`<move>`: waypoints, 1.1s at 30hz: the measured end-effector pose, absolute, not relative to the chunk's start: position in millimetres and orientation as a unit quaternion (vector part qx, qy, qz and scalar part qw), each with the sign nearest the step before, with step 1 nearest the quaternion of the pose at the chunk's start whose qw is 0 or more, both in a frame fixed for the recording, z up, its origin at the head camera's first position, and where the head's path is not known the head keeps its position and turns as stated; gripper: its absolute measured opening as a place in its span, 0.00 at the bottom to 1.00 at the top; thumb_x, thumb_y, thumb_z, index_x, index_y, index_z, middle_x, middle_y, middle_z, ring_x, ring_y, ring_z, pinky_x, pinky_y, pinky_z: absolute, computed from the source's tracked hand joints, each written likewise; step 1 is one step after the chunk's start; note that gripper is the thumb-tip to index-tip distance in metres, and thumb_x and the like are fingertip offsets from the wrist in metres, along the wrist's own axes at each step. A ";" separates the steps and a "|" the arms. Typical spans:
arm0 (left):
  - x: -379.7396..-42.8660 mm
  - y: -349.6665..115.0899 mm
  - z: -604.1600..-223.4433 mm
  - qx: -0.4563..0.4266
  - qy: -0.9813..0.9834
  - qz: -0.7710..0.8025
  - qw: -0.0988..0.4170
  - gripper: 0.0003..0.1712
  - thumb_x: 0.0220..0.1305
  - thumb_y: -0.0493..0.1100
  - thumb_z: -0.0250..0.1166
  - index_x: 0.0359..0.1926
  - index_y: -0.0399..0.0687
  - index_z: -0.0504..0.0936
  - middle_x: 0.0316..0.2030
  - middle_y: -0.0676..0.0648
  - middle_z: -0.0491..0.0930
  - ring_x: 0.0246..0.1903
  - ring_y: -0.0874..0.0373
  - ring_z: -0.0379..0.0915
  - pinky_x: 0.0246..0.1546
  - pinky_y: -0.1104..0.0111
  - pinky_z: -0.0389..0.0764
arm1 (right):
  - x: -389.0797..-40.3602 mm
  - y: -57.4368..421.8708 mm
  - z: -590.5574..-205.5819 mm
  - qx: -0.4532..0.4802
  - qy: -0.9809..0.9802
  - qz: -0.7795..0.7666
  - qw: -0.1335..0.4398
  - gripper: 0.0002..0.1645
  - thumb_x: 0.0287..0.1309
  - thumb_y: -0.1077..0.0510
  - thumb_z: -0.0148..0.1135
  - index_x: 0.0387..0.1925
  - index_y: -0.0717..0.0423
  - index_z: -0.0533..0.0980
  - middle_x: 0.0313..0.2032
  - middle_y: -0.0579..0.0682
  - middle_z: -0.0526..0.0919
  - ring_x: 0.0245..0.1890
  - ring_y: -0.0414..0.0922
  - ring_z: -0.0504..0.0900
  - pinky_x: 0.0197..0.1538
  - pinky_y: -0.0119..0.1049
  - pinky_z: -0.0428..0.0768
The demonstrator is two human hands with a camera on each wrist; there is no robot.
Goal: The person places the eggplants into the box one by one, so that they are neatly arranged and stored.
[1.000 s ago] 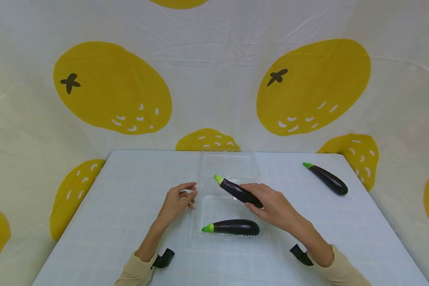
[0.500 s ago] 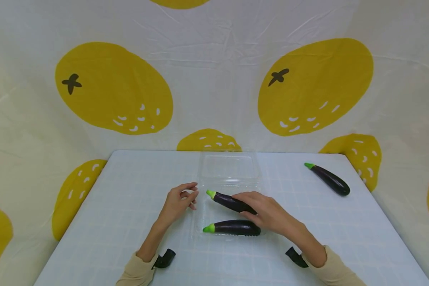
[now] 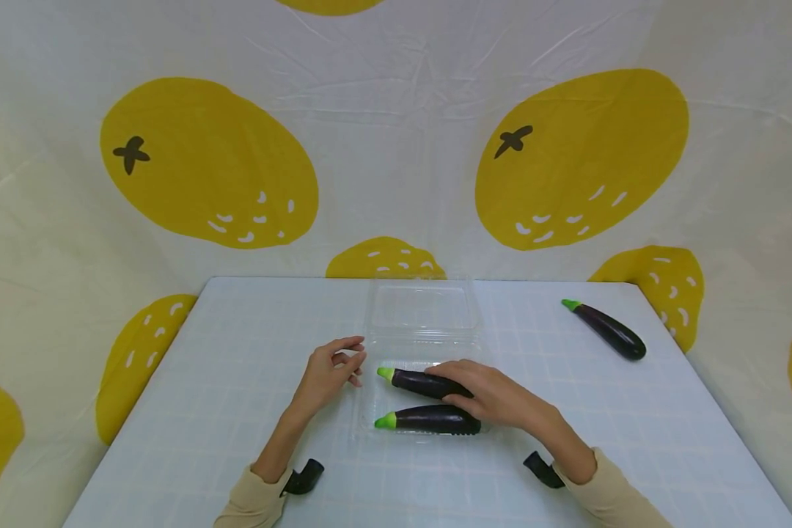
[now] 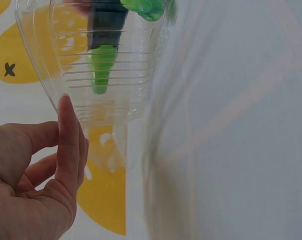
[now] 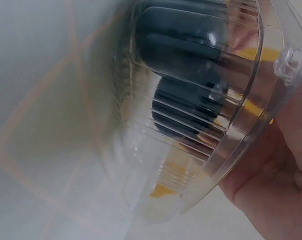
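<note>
My right hand grips the thick end of an eggplant, whose green stem points left. This eggplant is inside the clear plastic container, just behind a second eggplant that lies along the near wall. Through the ribbed wall of the container in the right wrist view, both dark ends show blurred. My left hand stays beside the container's left side, fingers loosely bent and holding nothing. One fingertip is right at the rim in the left wrist view, below the green stem.
The container's hinged lid lies folded back toward the rear table edge. A third eggplant rests at the back right of the table. Behind hangs a pale cloth printed with yellow fruit.
My right hand has brought its eggplant down and toward me into the container, turning it nearly parallel to the near eggplant. The left hand has stayed in place.
</note>
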State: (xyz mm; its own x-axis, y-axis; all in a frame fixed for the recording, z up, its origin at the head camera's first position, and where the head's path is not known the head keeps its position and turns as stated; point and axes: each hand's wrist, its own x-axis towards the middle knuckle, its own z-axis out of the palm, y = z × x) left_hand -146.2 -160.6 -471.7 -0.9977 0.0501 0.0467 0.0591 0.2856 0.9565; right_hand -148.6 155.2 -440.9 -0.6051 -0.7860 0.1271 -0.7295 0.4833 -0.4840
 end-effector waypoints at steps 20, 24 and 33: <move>-145.8 -160.2 -471.4 -0.049 -0.795 -0.605 -0.001 0.23 0.70 0.37 0.67 0.63 0.30 0.78 0.48 0.37 0.81 0.24 0.51 0.82 0.29 0.70 0.86 | -163.4 157.2 -439.9 -0.470 0.825 -0.263 0.169 0.22 0.76 0.61 0.56 0.67 0.59 0.73 0.62 0.52 0.80 0.62 0.48 0.79 0.64 0.46 0.78; -145.8 -160.2 -472.4 -0.046 -0.800 -0.599 -0.001 0.23 0.70 0.37 0.67 0.63 0.31 0.78 0.47 0.39 0.82 0.23 0.53 0.82 0.30 0.70 0.86 | -164.7 156.3 -439.2 -0.467 0.822 -0.271 0.183 0.22 0.77 0.59 0.55 0.67 0.59 0.73 0.61 0.52 0.81 0.59 0.46 0.79 0.63 0.44 0.78; -144.4 -162.5 -470.9 -0.034 -0.800 -0.599 -0.003 0.24 0.70 0.37 0.68 0.64 0.33 0.78 0.48 0.40 0.82 0.24 0.52 0.82 0.31 0.71 0.86 | -166.5 157.6 -438.8 -0.457 0.829 -0.279 0.158 0.20 0.77 0.58 0.56 0.64 0.61 0.75 0.59 0.53 0.81 0.58 0.47 0.80 0.62 0.45 0.79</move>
State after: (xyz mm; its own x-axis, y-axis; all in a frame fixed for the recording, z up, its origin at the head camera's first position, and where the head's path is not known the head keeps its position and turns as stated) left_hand -144.4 -162.5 -470.9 -0.9976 0.0592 0.0358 0.0510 0.2801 0.9586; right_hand -166.5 157.6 -438.8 -0.5317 -0.8469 -0.0079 -0.6701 0.4263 -0.6076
